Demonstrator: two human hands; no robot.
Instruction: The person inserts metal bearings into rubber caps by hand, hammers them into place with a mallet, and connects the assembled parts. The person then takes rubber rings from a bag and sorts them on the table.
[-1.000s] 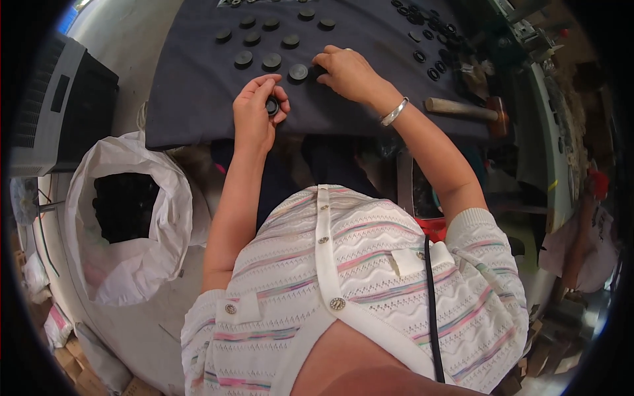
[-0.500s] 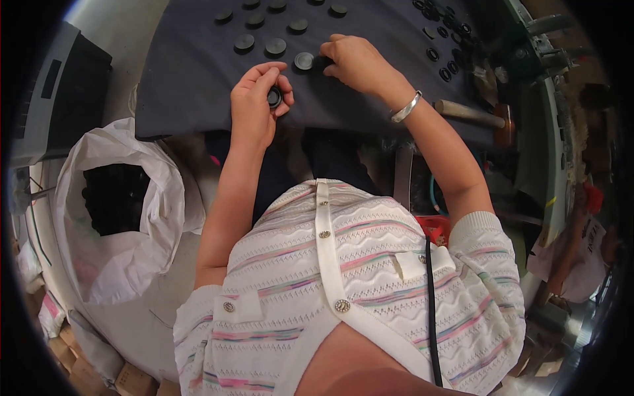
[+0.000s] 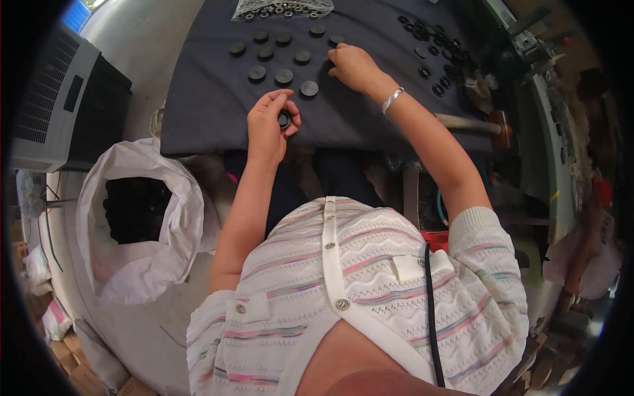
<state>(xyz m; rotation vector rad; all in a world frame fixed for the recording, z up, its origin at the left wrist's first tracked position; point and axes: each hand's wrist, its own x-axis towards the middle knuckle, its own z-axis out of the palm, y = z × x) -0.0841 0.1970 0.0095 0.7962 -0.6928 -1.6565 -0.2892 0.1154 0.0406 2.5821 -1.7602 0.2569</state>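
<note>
Black round part (image 3: 284, 119) – pinched in L hand (image 3: 268, 125); grey disc (image 3: 308, 88) just up-right, betw. hands – L nearer; R hand (image 3: 355, 67) bunched, can't tell on what.

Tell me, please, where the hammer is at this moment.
In the head view, the hammer lies on the dark cloth's right side, handle end near the right forearm, below the black rings.
</note>
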